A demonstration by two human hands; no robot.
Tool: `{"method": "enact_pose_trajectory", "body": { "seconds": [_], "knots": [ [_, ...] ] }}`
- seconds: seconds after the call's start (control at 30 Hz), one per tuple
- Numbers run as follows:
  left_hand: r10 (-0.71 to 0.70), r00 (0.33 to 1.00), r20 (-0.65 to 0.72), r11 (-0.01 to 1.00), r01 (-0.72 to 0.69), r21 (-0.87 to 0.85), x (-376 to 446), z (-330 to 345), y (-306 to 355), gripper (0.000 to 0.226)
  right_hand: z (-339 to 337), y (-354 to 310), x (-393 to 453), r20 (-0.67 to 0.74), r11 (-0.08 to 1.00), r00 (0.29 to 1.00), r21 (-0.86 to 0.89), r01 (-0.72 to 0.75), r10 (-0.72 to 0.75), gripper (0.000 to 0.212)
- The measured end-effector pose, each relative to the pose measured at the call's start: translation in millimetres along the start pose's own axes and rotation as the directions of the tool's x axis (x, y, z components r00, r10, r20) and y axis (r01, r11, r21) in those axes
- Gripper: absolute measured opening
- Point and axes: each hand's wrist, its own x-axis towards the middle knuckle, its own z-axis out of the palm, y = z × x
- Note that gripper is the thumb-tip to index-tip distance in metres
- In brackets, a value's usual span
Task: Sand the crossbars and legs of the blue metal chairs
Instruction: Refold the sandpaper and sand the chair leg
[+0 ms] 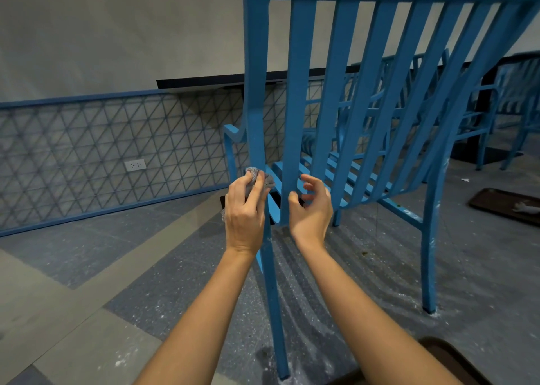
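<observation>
Chair (350,92) stands on dusty grey floor (365,267) by a lattice wall (102,150), back toward me, rear leg (273,297) upright. My left hand (244,212) grips a sanding pad (260,178) against it; my right hand (311,206), just beside, hangs loosely curled, holding nothing.

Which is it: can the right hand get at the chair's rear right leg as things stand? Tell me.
Probably yes. The right hand holds nothing beside a back slat, and only bare floor lies between it and the rear right leg.

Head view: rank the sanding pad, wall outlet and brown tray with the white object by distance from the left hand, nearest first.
1. Sanding pad: in the grip of the left hand, against the chair's rear post.
2. Wall outlet: to the left, on the tiled wall.
3. Brown tray: far right, on the floor past the chair.
</observation>
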Motion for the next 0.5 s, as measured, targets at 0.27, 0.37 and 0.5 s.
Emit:
{"method": "enact_pose_trajectory", "body": {
  "seconds": [0.27, 0.37, 0.5],
  "knots": [
    [0.006, 0.998, 0.056, 0.999, -0.004, -0.035, -24, -7, -5, 0.031, 4, 14, -16, 0.221, 0.997, 0.973, -0.005, -0.072, 0.072, 0.014],
    [0.060, 0.998, 0.005, 0.996, -0.060, -0.066, -4, -11, -3, 0.031, 8, 11, -14, 0.320, 0.995, 0.944, 0.036, -0.098, 0.081, 0.029],
    [0.111, 0.992, -0.063, 0.993, -0.113, -0.029, 42, -13, 3, 0.030, 12, 6, -12, 0.414, 0.972, 0.902, 0.138, -0.190, 0.118, 0.040]
  ]
}}
